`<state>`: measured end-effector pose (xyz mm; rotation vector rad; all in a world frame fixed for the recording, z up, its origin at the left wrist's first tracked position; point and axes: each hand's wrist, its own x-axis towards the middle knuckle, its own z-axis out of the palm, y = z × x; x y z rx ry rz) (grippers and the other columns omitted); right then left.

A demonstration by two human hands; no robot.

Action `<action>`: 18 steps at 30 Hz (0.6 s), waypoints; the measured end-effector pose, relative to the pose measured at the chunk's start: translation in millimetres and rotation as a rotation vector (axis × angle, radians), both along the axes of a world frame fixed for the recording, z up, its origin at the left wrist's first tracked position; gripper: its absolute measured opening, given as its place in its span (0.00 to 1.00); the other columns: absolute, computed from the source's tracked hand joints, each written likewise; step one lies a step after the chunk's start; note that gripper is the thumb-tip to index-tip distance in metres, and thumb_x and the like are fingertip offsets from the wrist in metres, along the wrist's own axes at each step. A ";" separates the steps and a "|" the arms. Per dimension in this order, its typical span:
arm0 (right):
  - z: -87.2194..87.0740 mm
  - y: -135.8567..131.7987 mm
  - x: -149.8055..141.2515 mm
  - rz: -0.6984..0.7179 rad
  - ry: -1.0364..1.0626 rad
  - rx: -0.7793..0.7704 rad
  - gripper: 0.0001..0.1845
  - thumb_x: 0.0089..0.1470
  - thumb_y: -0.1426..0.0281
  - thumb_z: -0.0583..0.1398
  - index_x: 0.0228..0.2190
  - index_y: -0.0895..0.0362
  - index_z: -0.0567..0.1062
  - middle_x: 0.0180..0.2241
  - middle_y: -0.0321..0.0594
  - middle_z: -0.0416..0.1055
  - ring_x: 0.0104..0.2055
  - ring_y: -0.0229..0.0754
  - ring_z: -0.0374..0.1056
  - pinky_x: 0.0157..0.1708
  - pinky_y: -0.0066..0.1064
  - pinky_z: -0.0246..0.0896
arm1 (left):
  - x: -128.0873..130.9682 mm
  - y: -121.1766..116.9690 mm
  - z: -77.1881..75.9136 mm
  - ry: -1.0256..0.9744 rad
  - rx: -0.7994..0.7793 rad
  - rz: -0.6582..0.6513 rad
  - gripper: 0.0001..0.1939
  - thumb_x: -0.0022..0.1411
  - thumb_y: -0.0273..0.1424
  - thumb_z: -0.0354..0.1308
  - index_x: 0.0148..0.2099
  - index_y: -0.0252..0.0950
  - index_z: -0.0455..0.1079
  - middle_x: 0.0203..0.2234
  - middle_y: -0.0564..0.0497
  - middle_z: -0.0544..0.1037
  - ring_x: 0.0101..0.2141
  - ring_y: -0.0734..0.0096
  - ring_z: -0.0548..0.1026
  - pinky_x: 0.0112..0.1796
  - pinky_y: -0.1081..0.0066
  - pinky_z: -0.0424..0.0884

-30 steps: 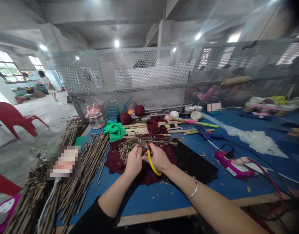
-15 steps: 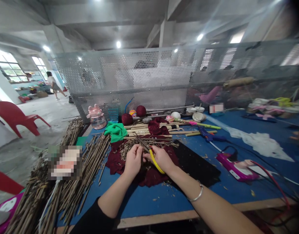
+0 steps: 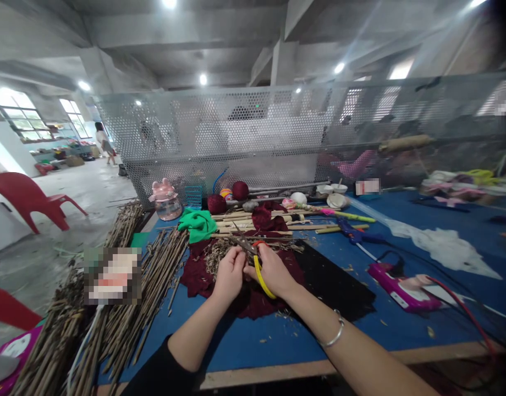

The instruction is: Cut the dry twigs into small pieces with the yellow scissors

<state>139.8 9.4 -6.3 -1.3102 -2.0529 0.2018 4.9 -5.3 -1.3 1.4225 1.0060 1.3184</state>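
Note:
A pair of scissors [image 3: 259, 273] with yellow handles is gripped in my right hand [image 3: 273, 269]. Its blades point up and away and stand apart, with a bit of red showing at the handle near my thumb. Close beside it, my left hand [image 3: 229, 270] is closed with thumb and fingers pinched; what they hold is hidden. Both hands are over a dark red cloth [image 3: 195, 276]. Just beyond them lies a heap of short, dry plant cuttings [image 3: 215, 254].
Bundles of dry stems [image 3: 154, 286] lie at left. A green cloth [image 3: 197, 224], a pink-lidded jar [image 3: 166, 201] and dark red balls [image 3: 240, 190] sit farther back. On the right are a blue glue gun [image 3: 356, 234], a magenta power strip [image 3: 401, 289] and cables. A perforated screen [image 3: 269, 132] stands behind.
The scissor blades have spread apart, and the red part of the handle shows more above my right hand. My left hand stays pinched close by. A distant person has walked on.

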 end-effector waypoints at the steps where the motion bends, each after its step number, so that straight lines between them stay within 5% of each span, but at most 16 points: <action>1: -0.3 0.4 -0.1 0.009 0.002 -0.003 0.19 0.45 0.57 0.58 0.33 0.58 0.61 0.31 0.43 0.63 0.33 0.43 0.61 0.33 0.32 0.55 | -0.4 0.5 -0.2 0.007 0.019 0.022 0.11 0.59 0.38 0.47 0.33 0.35 0.62 0.19 0.57 0.62 0.20 0.78 0.61 0.22 0.77 0.60; 18: 13.2 -5.0 1.1 -0.027 -0.100 -0.029 0.22 0.42 0.55 0.59 0.33 0.58 0.61 0.34 0.44 0.64 0.36 0.45 0.60 0.34 0.33 0.53 | -1.8 -1.9 5.9 0.025 0.058 0.068 0.14 0.60 0.38 0.45 0.27 0.35 0.59 0.18 0.57 0.63 0.20 0.79 0.61 0.23 0.78 0.59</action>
